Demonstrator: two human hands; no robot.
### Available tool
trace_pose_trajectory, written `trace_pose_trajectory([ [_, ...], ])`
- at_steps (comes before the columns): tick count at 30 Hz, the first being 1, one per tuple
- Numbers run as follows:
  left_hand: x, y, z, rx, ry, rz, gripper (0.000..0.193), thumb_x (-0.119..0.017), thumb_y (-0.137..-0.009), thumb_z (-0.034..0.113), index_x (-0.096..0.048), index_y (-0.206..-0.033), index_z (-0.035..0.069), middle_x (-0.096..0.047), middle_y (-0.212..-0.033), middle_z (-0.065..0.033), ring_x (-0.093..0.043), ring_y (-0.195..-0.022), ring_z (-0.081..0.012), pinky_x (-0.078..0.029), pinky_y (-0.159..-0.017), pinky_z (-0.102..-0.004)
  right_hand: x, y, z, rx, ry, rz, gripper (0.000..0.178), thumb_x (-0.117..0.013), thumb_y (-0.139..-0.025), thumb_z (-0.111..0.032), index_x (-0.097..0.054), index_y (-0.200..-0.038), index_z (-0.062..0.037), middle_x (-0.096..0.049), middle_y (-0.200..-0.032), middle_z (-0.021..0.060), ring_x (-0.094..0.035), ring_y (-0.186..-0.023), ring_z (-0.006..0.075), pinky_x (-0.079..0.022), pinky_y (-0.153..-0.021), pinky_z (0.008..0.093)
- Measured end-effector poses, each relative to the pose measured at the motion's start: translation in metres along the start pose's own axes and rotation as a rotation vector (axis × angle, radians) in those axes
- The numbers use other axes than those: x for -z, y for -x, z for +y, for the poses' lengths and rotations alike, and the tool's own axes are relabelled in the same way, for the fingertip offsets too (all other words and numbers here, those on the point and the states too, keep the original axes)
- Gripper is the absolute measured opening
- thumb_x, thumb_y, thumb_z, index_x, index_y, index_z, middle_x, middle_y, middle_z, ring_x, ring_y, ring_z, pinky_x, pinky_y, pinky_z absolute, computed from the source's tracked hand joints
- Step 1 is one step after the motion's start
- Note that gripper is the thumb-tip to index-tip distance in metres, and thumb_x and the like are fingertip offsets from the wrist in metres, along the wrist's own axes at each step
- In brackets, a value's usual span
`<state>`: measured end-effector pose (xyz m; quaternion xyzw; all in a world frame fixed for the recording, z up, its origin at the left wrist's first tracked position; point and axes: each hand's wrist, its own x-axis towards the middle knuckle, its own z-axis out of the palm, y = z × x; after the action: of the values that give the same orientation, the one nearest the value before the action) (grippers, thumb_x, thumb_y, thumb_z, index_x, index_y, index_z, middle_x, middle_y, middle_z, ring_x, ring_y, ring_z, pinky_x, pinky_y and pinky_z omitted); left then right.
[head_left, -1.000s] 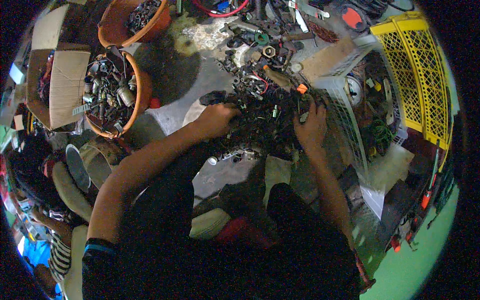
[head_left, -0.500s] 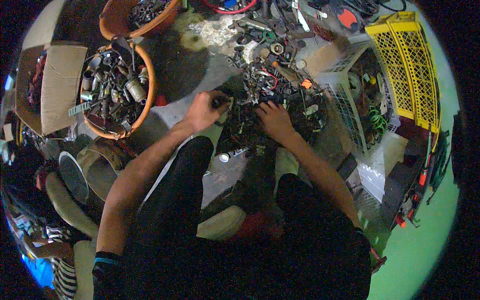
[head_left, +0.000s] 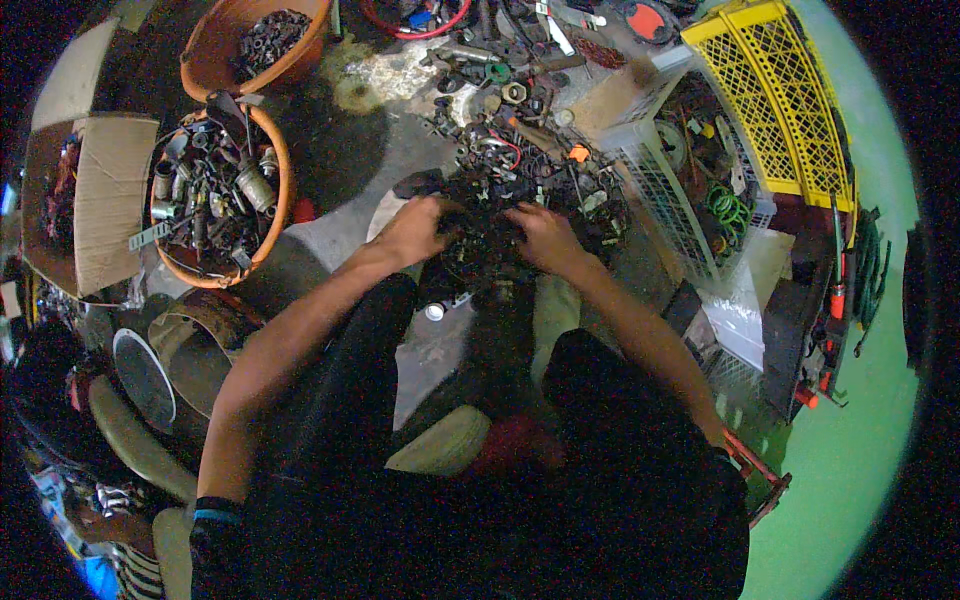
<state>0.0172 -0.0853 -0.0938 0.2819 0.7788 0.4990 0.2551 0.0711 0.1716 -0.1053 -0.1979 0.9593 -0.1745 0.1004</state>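
A heap of dark, greasy metal parts [head_left: 500, 185] lies on the floor in front of me, with small bolts, fittings and wires mixed in. At its near left edge my left hand [head_left: 418, 232] is closed, fingers curled inward over something dark that I cannot make out. Across from it, my right hand [head_left: 545, 238] bends its fingers down into the heap's near side. Its fingertips are lost among the dark pieces, and what they grip is hidden. Between my hands the parts are too dark to tell apart. A small white round cap [head_left: 434, 312] lies on the floor nearer to me.
To the left stand an orange tub [head_left: 284, 165] of metal parts, a second orange tub [head_left: 200, 60] behind it, and a cardboard box [head_left: 115, 205]. On the right are a white plastic crate [head_left: 665, 200] holding a green coil [head_left: 728, 212] and an upended yellow crate [head_left: 775, 100].
My view has shifted, so the surroundings sit further left. The left hand has lowered toward the heap, and the right hand's fingers are drawn closer together.
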Motion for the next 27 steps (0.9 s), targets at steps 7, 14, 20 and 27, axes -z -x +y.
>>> trace_pose_trajectory([
  [7,-0.017,-0.014,0.011,0.098,-0.615,-0.323,0.019,-0.058,-0.075,0.009,-0.064,-0.092,0.005,-0.06,-0.098,-0.0176,-0.064,-0.084,-0.0358,-0.053,-0.068,-0.046,0.015,-0.029,-0.023,-0.067,0.152,-0.452,0.049,-0.065,-0.074,-0.016,-0.056,-0.121,-0.0227,-0.052,-0.121,0.0131,-0.056,-0.105,0.0294,-0.051,-0.08,0.0435],
  [14,-0.035,-0.02,-0.006,-0.064,-0.761,-0.241,0.02,-0.06,-0.076,0.015,-0.064,-0.092,0.005,-0.06,-0.095,-0.0177,-0.065,-0.083,-0.0319,-0.054,-0.067,-0.0441,0.014,-0.007,-0.013,-0.243,-0.158,-0.098,0.041,-0.071,-0.074,-0.023,-0.061,-0.113,-0.0179,-0.054,-0.118,0.014,-0.058,-0.102,0.0315,-0.049,-0.084,0.0396],
  [20,-0.02,-0.034,0.024,0.271,0.052,0.075,0.032,-0.057,-0.088,0.028,-0.062,-0.101,0.0,-0.065,-0.095,-0.0182,-0.063,-0.088,-0.0294,-0.048,-0.079,-0.0402,0.029,0.011,-0.005,-0.374,-0.562,0.308,0.032,-0.076,-0.071,-0.02,-0.066,-0.098,-0.007,-0.062,-0.095,0.014,-0.06,-0.091,0.0289,-0.048,-0.082,0.0366],
  [27,-0.015,-0.051,0.049,0.642,0.8,0.064,0.036,-0.047,-0.093,0.033,-0.062,-0.099,0.002,-0.064,-0.085,-0.0087,-0.058,-0.08,-0.02,-0.048,-0.071,-0.0344,0.077,-0.022,-0.03,-0.043,-0.548,0.342,0.024,-0.073,-0.072,-0.008,-0.065,-0.094,-0.0055,-0.064,-0.092,0.0122,-0.062,-0.088,0.0268,-0.048,-0.081,0.0344],
])
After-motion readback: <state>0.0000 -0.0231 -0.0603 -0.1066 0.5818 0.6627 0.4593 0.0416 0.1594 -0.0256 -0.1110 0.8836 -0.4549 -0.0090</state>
